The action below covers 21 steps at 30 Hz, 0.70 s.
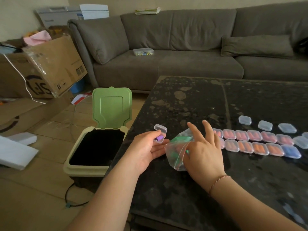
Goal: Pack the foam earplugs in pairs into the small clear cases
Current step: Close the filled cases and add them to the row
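2 rows of closed small clear cases lie on the dark stone bench (191, 100) at right: the far row (253, 135) holds pink earplugs, the near row (260, 148) holds orange earplugs and ends in 1 case with blue earplugs (291, 151). 3 empty closed cases (265, 125) sit apart beyond the rows, and more clear cases lie at the right edge of view.

Left hand (146, 150): palm up at the bench's left edge, fingers curled loosely around an open clear case (160, 134), thumb on it. The case's lid stands raised, and a purple earplug (158, 138) lies inside.

Right hand (203, 152): grips a clear zip bag (176, 152) holding green earplugs (180, 139); the lower fingers pinch the bag while 2 fingers (193, 129) point up straight. The bag sits between both hands, touching the left fingertips. A thin cord bracelet (218, 180) is on the right wrist.

Beside the bench on the floor stands a bin (93, 147) with its green lid (112, 107) open upright. A grey sofa (183, 47) carries a clear plastic box (143, 52). Cardboard boxes (41, 69) stand at left.
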Tool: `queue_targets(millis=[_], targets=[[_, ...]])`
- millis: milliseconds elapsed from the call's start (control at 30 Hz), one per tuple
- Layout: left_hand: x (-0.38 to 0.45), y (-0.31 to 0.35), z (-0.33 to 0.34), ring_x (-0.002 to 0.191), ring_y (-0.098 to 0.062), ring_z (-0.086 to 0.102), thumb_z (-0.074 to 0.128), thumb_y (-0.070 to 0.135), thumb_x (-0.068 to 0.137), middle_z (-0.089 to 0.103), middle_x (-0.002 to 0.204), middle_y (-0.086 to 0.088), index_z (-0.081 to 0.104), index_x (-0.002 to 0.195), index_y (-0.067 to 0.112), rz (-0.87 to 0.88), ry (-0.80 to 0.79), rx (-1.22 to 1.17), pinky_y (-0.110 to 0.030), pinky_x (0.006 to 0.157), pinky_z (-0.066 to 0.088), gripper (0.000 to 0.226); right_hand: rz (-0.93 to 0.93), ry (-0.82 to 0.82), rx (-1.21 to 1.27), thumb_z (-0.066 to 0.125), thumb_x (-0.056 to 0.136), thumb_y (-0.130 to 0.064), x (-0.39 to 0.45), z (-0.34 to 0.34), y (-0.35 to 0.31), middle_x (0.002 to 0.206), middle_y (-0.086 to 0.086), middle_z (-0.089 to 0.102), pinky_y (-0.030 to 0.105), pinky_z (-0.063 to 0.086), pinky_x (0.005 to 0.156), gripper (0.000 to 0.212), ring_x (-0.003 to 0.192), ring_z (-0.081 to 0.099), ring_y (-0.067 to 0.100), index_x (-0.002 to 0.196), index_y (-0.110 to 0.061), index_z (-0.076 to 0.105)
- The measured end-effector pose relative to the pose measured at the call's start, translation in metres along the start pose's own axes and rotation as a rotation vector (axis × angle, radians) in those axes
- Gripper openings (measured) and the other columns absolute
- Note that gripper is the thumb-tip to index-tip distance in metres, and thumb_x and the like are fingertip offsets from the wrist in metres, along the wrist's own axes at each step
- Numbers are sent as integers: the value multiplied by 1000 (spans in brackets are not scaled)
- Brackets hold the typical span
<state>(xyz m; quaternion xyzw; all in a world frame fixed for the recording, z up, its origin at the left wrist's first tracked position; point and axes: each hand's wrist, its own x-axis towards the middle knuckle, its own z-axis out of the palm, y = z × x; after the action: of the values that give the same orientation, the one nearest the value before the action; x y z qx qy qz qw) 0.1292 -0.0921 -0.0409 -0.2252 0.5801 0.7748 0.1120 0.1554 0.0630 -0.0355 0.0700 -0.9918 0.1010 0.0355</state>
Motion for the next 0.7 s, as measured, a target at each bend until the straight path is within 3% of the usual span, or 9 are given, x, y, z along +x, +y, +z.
queue_targets(millis=[200,333,433,567,700], targets=[[-4,0,-1,80,-24,75,60,21,98,76,96,-18,66,117,4,-31,-27,29,-33,64,59,26,-34,13,-59,54,92,-40,-5,-7,-6,161,-9,7,49,-2,117,23,146,-18,28,84,-28,72],[-3,-1,-3,84,-27,75,60,21,98,75,98,-19,67,115,3,-42,-30,60,-36,69,60,26,-39,-8,-91,58,90,-37,-4,-6,-5,162,-7,3,51,-2,116,17,145,-22,31,86,-27,71],[-2,-1,-4,86,-27,75,60,21,98,75,100,-19,68,115,4,-33,-22,80,-35,65,59,26,-108,76,-19,65,85,-32,-5,-1,-6,160,-5,18,52,5,116,16,148,-10,31,75,-23,73],[-2,-3,-3,87,-25,74,60,20,97,74,106,-15,67,118,6,-12,-13,89,-31,59,58,26,-107,26,56,61,88,-34,-5,-1,-4,160,-11,11,46,4,119,17,148,-13,25,93,-23,74],[-4,-3,-3,80,-23,75,61,20,97,74,105,-16,67,118,6,-7,-8,66,-31,57,58,26,-57,22,88,62,88,-31,-4,-2,-5,160,-13,10,44,4,119,16,147,-14,23,92,-21,73]])
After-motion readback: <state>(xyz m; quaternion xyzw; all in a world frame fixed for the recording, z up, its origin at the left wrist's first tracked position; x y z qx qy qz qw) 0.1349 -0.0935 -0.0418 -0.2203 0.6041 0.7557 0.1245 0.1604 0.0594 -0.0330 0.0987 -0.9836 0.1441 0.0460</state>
